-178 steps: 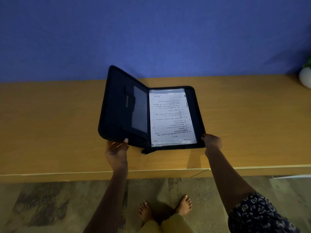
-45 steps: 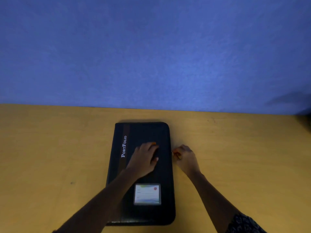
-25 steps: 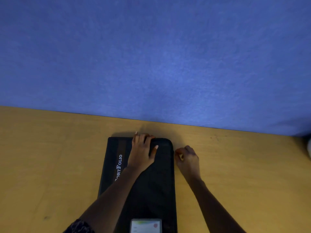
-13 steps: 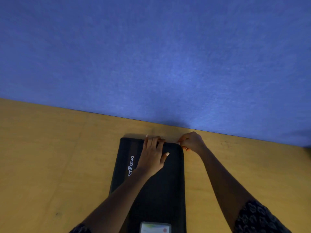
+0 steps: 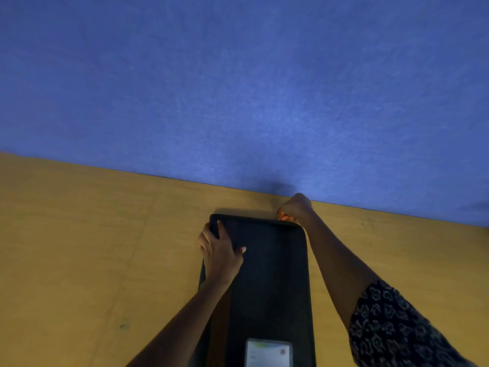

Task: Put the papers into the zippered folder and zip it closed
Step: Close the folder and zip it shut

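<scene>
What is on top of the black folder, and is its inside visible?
The left hand grips the folder at its far left corner, and a pale card sits at its near end. The closed cover hides whatever is inside.

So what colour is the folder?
The folder is black, seen in the head view.

The left hand (image 5: 219,251) lies at the far-left corner of the zippered folder (image 5: 270,274). Its fingers (image 5: 207,235) curl over the left edge and the thumb stretches flat across the cover. Its bare forearm rises from the bottom of the view. The right hand (image 5: 296,207) is bunched in a fist at the far-right corner, fingertips pinching the zipper pull (image 5: 282,216), which barely shows. That arm reaches forward, a dark patterned sleeve (image 5: 391,329) covering its upper part.
</scene>
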